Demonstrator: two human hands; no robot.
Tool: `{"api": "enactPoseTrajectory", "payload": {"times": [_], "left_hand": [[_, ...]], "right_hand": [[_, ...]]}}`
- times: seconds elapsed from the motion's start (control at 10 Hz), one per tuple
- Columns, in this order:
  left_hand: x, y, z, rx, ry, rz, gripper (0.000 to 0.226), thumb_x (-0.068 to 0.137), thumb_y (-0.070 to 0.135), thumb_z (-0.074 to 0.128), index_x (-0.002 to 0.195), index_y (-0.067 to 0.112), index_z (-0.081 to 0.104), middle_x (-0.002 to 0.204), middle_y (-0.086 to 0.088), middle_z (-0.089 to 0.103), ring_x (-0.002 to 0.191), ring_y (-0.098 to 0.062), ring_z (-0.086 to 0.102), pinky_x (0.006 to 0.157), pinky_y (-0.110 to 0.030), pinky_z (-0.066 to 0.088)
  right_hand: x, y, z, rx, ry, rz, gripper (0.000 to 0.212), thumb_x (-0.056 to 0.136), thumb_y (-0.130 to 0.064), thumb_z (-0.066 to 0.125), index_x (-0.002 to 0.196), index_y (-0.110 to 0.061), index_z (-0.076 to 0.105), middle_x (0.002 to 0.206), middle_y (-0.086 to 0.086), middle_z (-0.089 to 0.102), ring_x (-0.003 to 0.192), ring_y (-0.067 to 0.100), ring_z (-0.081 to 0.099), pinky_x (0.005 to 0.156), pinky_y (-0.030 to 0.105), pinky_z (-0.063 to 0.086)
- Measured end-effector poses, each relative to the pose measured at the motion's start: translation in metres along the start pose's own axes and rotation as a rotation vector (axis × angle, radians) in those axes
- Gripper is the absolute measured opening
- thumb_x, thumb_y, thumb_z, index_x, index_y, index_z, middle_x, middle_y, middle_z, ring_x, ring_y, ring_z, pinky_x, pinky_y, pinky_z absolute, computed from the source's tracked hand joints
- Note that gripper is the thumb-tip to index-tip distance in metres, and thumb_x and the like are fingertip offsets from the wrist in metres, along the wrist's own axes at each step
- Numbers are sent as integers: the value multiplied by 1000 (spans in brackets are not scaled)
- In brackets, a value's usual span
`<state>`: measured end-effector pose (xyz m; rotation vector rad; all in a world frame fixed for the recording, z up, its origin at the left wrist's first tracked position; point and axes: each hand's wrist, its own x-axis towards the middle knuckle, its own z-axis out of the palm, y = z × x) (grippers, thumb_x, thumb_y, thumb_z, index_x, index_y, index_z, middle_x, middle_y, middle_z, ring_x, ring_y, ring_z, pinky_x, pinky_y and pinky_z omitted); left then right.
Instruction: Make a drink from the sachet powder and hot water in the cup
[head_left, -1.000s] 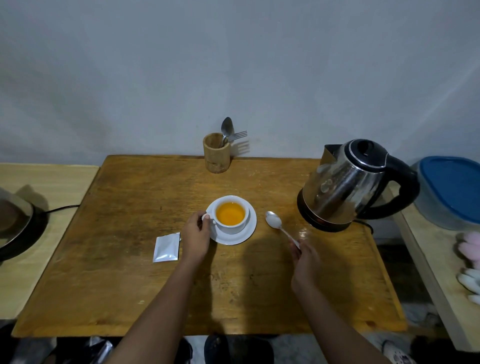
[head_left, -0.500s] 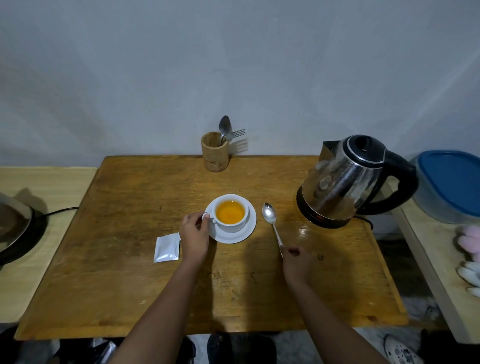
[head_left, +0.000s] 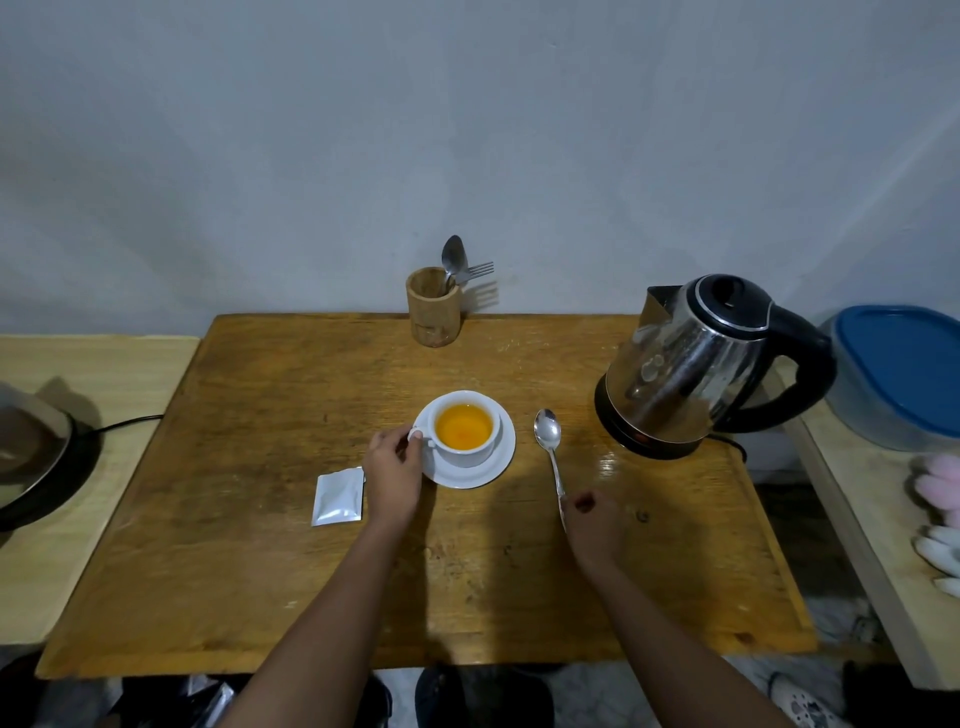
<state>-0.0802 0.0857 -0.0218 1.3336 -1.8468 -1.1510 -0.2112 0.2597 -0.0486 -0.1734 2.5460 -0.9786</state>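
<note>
While the left hand (head_left: 393, 470) held the handle of the cup (head_left: 464, 429) on the counter (head_left: 260, 545), the spoon (head_left: 551, 457) lay pointing away, its handle end pinched by the right hand (head_left: 592, 525)

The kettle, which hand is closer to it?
The right hand. It sits by the spoon handle, below and left of the kettle. The left hand is farther left, touching the cup handle.

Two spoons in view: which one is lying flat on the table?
The spoon right of the cup, its handle end at the right hand. The other spoon stands upright in the wooden holder.
</note>
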Motion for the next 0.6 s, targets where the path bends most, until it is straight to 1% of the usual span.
{"api": "enactPoseTrajectory", "payload": {"times": [0.1, 0.2, 0.3, 0.4, 0.5, 0.6], "left_hand": [[-5, -2, -2, 62, -27, 32, 28, 92, 17, 47, 114, 5, 60, 114, -15, 58, 103, -25, 55, 87, -30, 40], [-17, -10, -5, 158, -45, 38, 26, 92, 9, 41, 113, 5, 57, 115, -15, 57, 100, -22, 51, 84, -28, 36], [-33, -34, -7, 319, -144, 35, 29, 90, 7, 40, 116, 2, 52, 123, -17, 55, 114, -29, 50, 93, -36, 41], [-48, -49, -9, 446, -243, 62, 44, 92, 10, 39, 136, 3, 37, 147, -14, 35, 138, -27, 31, 112, -38, 32], [-50, -49, -10, 476, -259, 113, 49, 94, 16, 33, 142, 6, 27, 156, -4, 17, 144, -23, 18, 117, -33, 23], [-45, -85, -3, 534, -130, 377, 53, 90, 26, 23, 140, 10, 27, 154, 11, -11, 141, -17, 20, 110, -21, 27]], "right_hand": [[0, 3, -4, -85, 16, -98, 15, 91, -16, 55, 94, -7, 67, 99, 12, 68, 82, 18, 56, 58, 20, 36], [-2, 9, -14, -254, 46, -215, 21, 92, -20, 50, 104, -12, 65, 115, 8, 59, 105, 22, 52, 80, 27, 39], [-7, 21, -25, -420, 66, -327, 34, 93, -22, 47, 125, -16, 56, 131, 9, 51, 121, 27, 46, 101, 39, 38], [-12, 35, -29, -511, -1, -376, 52, 92, -37, 30, 138, -17, 44, 143, 11, 44, 133, 30, 38, 112, 46, 30], [-12, 35, -30, -582, -17, -428, 63, 87, -41, 17, 145, -22, 32, 151, 10, 36, 140, 30, 31, 116, 46, 22], [6, 67, -6, -526, 156, -578, 70, 75, -27, 34, 144, -37, 22, 130, 14, 52, 117, 36, 51, 98, 52, 40]]}}
